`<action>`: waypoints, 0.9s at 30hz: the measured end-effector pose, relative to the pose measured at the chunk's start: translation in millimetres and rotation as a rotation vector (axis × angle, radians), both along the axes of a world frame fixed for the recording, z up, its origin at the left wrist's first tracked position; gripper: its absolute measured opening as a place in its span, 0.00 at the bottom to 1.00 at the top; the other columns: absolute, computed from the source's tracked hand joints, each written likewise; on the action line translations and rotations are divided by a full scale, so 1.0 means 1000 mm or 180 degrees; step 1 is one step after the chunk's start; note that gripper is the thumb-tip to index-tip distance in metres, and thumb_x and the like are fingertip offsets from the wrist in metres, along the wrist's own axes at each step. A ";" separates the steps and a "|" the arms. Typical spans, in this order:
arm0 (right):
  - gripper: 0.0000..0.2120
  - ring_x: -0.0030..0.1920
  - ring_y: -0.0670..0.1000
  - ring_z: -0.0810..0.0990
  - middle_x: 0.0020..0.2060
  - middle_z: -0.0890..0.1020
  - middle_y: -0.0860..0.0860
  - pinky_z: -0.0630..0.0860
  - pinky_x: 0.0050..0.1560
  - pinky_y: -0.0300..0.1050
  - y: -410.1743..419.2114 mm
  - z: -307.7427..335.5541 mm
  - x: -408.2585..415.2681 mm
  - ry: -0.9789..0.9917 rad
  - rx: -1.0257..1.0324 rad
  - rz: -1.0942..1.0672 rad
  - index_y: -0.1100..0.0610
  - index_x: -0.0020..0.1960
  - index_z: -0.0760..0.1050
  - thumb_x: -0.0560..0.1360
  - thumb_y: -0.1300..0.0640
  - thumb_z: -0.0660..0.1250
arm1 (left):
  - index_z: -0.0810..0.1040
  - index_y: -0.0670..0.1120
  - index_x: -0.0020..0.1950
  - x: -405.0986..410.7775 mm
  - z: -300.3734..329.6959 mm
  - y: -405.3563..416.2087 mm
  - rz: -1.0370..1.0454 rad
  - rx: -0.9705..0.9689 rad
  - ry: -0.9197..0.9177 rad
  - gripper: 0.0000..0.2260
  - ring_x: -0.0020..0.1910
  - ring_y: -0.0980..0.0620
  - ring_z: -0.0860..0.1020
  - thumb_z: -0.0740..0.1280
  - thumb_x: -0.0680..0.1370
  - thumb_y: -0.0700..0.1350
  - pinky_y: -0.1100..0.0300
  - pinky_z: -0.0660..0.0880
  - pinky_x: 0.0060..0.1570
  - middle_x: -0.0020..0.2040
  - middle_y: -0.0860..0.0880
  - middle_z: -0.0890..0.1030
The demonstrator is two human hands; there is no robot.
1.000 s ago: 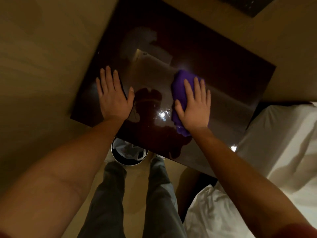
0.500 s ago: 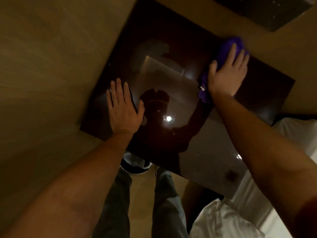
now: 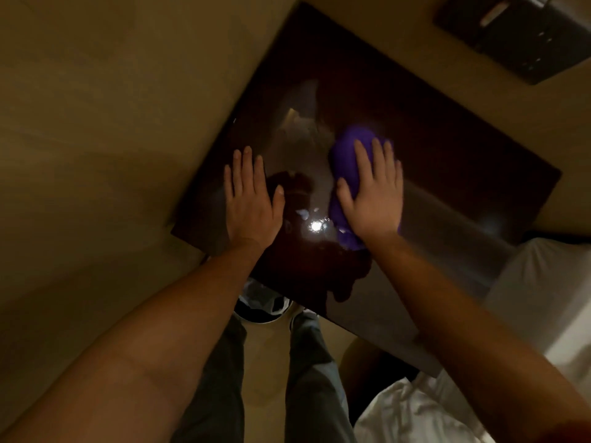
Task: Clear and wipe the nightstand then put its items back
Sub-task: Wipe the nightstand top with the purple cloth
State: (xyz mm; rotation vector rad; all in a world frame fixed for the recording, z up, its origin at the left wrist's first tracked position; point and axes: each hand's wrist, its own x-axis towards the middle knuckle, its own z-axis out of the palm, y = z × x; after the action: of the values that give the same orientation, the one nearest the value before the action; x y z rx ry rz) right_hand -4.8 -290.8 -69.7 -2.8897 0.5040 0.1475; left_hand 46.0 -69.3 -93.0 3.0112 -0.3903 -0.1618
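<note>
Wall: a plain tan wall (image 3: 96,129) fills the left side and meets the nightstand's left edge.
Left hand: the left hand (image 3: 251,199) lies flat and open, palm down, fingers spread, on the near-left part of the nightstand top; it holds nothing.
Nightstand: the dark, glossy nightstand (image 3: 431,129) sits in the corner, its top bare apart from the two hands and the cloth. A bright light glint shows between the hands, with pale smears toward the back.
Cloth: the purple cloth (image 3: 347,156) is bunched at the middle of the top, showing beyond the fingertips and along the thumb side of the right hand.
Right hand: the right hand (image 3: 372,195) is open and flat, palm pressed on the cloth, fingers extended over it.
Wall panel: a dark panel (image 3: 524,33) is mounted on the wall at upper right, details blurred.
Bedding: white bedding (image 3: 543,298) lies against the nightstand's right side.
Below: trouser legs (image 3: 310,378) and a shoe (image 3: 265,310) stand at the near edge.
</note>
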 end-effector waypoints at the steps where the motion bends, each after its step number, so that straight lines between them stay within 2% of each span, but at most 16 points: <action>1: 0.34 0.83 0.60 0.54 0.82 0.60 0.57 0.54 0.81 0.60 -0.012 -0.001 -0.014 0.0071 -0.0036 -0.0110 0.50 0.83 0.58 0.80 0.40 0.59 | 0.57 0.40 0.80 0.002 0.000 0.000 -0.0087 -0.0086 0.0050 0.31 0.82 0.43 0.49 0.52 0.83 0.58 0.43 0.51 0.79 0.82 0.41 0.53; 5: 0.34 0.83 0.62 0.54 0.82 0.59 0.59 0.53 0.82 0.60 -0.039 0.006 -0.020 0.0236 -0.0171 -0.0172 0.54 0.83 0.56 0.81 0.43 0.58 | 0.53 0.39 0.81 -0.006 0.000 0.030 -0.0355 -0.0126 0.0065 0.35 0.82 0.42 0.48 0.54 0.81 0.58 0.41 0.51 0.79 0.83 0.40 0.49; 10: 0.33 0.83 0.63 0.53 0.82 0.58 0.60 0.52 0.82 0.59 -0.041 0.013 0.072 0.0058 -0.0146 -0.0472 0.53 0.84 0.53 0.82 0.45 0.54 | 0.54 0.38 0.81 -0.024 -0.003 0.051 -0.0474 0.0265 -0.0055 0.34 0.82 0.41 0.48 0.54 0.81 0.59 0.40 0.49 0.79 0.82 0.38 0.51; 15: 0.31 0.83 0.62 0.54 0.82 0.57 0.59 0.52 0.82 0.57 0.001 0.011 0.159 -0.0122 -0.0052 -0.0036 0.48 0.84 0.53 0.81 0.46 0.51 | 0.55 0.38 0.80 -0.021 -0.007 0.055 -0.0472 0.0230 -0.0075 0.34 0.82 0.40 0.49 0.53 0.81 0.59 0.41 0.49 0.79 0.82 0.38 0.53; 18: 0.30 0.83 0.61 0.54 0.82 0.58 0.58 0.52 0.82 0.58 0.031 0.010 0.182 -0.0166 -0.0033 0.0347 0.45 0.83 0.54 0.81 0.44 0.50 | 0.56 0.38 0.80 -0.021 -0.007 0.056 -0.0473 0.0142 -0.0112 0.34 0.82 0.40 0.50 0.54 0.81 0.59 0.42 0.49 0.79 0.82 0.38 0.54; 22: 0.30 0.82 0.62 0.55 0.82 0.60 0.58 0.53 0.82 0.58 0.064 0.008 0.166 -0.0110 0.0000 0.1079 0.45 0.82 0.58 0.81 0.43 0.53 | 0.59 0.38 0.80 -0.018 -0.006 0.054 -0.0464 -0.0045 -0.0123 0.34 0.81 0.41 0.52 0.54 0.82 0.61 0.42 0.52 0.79 0.81 0.38 0.56; 27: 0.29 0.82 0.63 0.58 0.81 0.62 0.60 0.55 0.81 0.61 0.073 0.009 0.081 -0.0096 0.0085 0.1533 0.47 0.80 0.64 0.80 0.46 0.59 | 0.57 0.36 0.80 -0.023 0.001 0.056 -0.0077 -0.0589 -0.0178 0.34 0.81 0.41 0.54 0.51 0.83 0.60 0.41 0.54 0.78 0.81 0.38 0.56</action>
State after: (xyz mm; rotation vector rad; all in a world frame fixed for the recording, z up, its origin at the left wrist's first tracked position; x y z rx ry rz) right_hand 75.9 -218.0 -60.7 -2.9232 -0.2059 0.1787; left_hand 23.4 -12.9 -91.6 2.8347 -0.4220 -0.0406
